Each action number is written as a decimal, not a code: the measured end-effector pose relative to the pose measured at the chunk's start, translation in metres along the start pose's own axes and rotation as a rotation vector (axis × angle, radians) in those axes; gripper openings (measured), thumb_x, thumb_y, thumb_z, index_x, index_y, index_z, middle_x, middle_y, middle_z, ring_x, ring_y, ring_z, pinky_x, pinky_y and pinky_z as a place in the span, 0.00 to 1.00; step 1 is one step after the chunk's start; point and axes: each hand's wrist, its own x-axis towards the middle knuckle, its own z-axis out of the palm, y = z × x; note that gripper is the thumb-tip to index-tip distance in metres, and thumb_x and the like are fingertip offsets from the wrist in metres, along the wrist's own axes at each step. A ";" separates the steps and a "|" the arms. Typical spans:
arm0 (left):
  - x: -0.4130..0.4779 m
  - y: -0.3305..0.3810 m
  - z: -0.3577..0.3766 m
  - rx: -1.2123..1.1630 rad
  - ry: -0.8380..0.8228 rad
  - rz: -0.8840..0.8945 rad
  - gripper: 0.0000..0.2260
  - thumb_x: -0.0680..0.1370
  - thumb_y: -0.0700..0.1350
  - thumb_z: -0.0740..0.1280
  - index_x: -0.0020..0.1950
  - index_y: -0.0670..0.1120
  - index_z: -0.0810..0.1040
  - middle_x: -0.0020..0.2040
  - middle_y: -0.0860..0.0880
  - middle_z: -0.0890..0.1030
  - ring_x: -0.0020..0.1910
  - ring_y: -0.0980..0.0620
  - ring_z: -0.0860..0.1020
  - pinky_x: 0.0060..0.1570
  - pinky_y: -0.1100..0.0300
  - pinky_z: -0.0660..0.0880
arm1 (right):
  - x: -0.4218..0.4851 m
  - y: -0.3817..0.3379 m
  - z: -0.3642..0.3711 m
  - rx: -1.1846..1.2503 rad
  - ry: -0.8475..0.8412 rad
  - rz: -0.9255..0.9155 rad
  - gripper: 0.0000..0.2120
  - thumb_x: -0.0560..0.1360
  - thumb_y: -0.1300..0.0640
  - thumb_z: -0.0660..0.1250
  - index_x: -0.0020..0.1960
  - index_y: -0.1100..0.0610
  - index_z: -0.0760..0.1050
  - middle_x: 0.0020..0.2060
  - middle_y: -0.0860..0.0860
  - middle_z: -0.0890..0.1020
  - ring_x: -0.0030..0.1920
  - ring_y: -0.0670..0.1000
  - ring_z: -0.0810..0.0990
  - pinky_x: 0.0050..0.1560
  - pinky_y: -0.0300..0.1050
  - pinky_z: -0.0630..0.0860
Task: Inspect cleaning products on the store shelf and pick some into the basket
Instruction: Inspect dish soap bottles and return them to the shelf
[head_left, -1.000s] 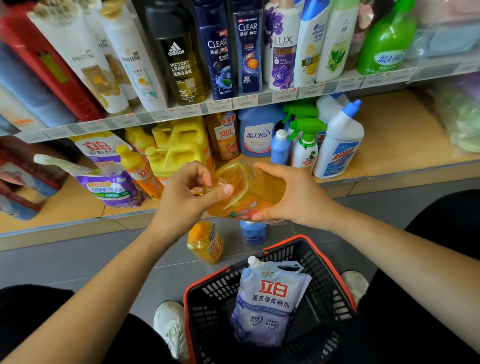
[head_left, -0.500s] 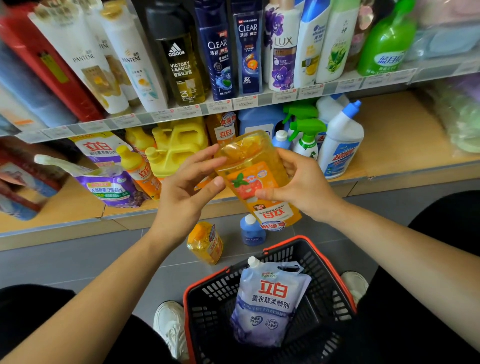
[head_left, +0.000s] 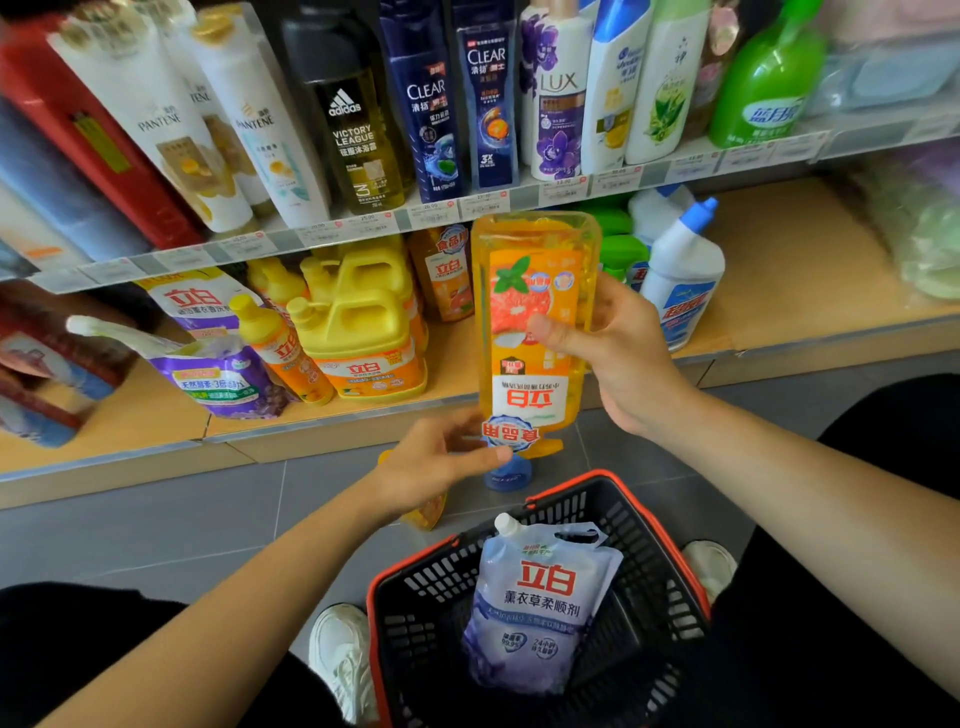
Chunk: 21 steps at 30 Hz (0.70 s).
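Note:
An orange dish-detergent bottle (head_left: 535, 322) is held upside down in front of the lower shelf, its label facing me. My right hand (head_left: 623, 358) grips its right side, thumb across the label. My left hand (head_left: 441, 460) is below, with fingers curled at the bottle's neck by a round blue tag. The cap end is hidden behind that tag and hand. Under them on the floor stands a black basket with a red rim (head_left: 571, 486). A pale purple softener pouch (head_left: 540, 597) lies inside it.
The lower shelf (head_left: 789, 291) holds yellow jugs (head_left: 363, 322), a purple pouch (head_left: 218, 379) and a white toilet-cleaner bottle (head_left: 680, 280). Shampoo bottles (head_left: 431, 104) fill the shelf above. On the floor tiles are a small blue bottle (head_left: 511, 475) and a yellow bottle (head_left: 428, 514), partly hidden.
The bottle went from lying flat between both hands to standing upside down and higher. My left hand slid from its side down to the neck end.

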 end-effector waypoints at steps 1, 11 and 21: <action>0.000 -0.001 0.005 -0.013 -0.018 -0.019 0.19 0.76 0.47 0.74 0.66 0.49 0.79 0.60 0.56 0.85 0.60 0.58 0.81 0.59 0.65 0.76 | 0.001 0.000 0.000 0.032 0.018 0.011 0.30 0.66 0.57 0.77 0.65 0.62 0.74 0.57 0.56 0.84 0.58 0.57 0.83 0.60 0.62 0.79; 0.007 -0.006 0.016 -0.434 0.157 -0.130 0.09 0.81 0.41 0.66 0.60 0.39 0.78 0.49 0.46 0.86 0.52 0.49 0.85 0.51 0.56 0.83 | 0.027 0.008 -0.009 0.100 0.083 0.096 0.46 0.72 0.56 0.77 0.79 0.41 0.52 0.63 0.47 0.81 0.61 0.52 0.82 0.58 0.67 0.78; 0.001 0.014 -0.038 -0.468 0.468 -0.001 0.05 0.81 0.42 0.67 0.50 0.41 0.80 0.37 0.49 0.83 0.33 0.52 0.77 0.39 0.58 0.81 | 0.044 0.048 -0.017 0.120 0.127 0.419 0.27 0.70 0.53 0.78 0.63 0.48 0.66 0.56 0.58 0.84 0.48 0.59 0.87 0.56 0.60 0.81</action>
